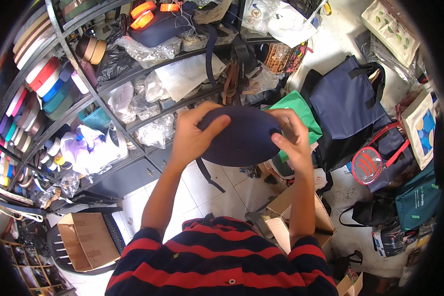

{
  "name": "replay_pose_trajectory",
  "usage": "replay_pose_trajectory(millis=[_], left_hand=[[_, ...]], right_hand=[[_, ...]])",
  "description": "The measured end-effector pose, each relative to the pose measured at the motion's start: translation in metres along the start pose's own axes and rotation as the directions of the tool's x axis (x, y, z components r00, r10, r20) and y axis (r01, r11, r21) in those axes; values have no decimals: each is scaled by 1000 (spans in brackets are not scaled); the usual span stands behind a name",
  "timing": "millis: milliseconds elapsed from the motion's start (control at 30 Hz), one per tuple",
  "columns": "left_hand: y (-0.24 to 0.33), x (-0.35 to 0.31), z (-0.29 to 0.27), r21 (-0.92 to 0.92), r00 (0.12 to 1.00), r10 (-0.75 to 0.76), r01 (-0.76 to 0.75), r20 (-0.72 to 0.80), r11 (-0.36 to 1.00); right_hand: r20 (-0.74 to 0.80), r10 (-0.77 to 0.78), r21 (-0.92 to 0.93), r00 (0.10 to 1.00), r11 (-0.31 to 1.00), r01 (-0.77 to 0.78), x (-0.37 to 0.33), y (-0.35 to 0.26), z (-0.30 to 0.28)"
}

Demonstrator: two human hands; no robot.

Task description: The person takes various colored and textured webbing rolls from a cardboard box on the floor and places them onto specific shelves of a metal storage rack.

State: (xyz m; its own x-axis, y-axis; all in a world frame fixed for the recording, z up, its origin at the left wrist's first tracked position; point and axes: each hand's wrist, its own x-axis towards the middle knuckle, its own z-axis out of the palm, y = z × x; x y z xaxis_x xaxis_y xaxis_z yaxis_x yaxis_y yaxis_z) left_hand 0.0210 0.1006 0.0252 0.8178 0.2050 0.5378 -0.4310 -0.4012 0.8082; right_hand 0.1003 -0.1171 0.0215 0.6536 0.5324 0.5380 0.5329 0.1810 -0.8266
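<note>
A large flat roll of dark navy webbing (pixel 241 138) is held up in front of me between both hands. My left hand (pixel 198 132) grips its left edge, the thumb lying over the flat face and the fingers behind. On the right edge my right hand (pixel 292 138) closes with its thumb on the rim; its other fingers are partly hidden behind the roll. The loose end of a dark strap (pixel 209 176) hangs below the roll near my left wrist.
Metal shelves with plastic bags (pixel 155 130) and coloured webbing rolls (pixel 54 81) stand ahead and left. A navy bag (pixel 348 98) and a green bag (pixel 301 116) are at the right. Cardboard boxes sit near the floor, one on a black chair (pixel 118 232) at the left.
</note>
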Motion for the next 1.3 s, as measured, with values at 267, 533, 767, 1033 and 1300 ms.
replay_pose_trajectory(millis=[267,533,767,1033,1300], left_hand=[[-14,7,6,-205,997,-73,76,24,976],[-33,-11,33,-443,896,-154,-52,-417,895],[-25,-3,18,-311,915,-74,-58,-396,949],[-3,12,23,-162,995,72,-82,-70,983],[-21,4,63,-421,936,-136,-14,-325,907]], right_hand=[[23,123,-314,992,943,-110,23,-30,10],[-430,107,397,896,914,81,3,23,41],[-214,174,415,961,907,-72,-3,31,22],[184,235,-384,954,911,-150,44,-38,-8],[-376,19,214,926,975,66,13,6,-2]])
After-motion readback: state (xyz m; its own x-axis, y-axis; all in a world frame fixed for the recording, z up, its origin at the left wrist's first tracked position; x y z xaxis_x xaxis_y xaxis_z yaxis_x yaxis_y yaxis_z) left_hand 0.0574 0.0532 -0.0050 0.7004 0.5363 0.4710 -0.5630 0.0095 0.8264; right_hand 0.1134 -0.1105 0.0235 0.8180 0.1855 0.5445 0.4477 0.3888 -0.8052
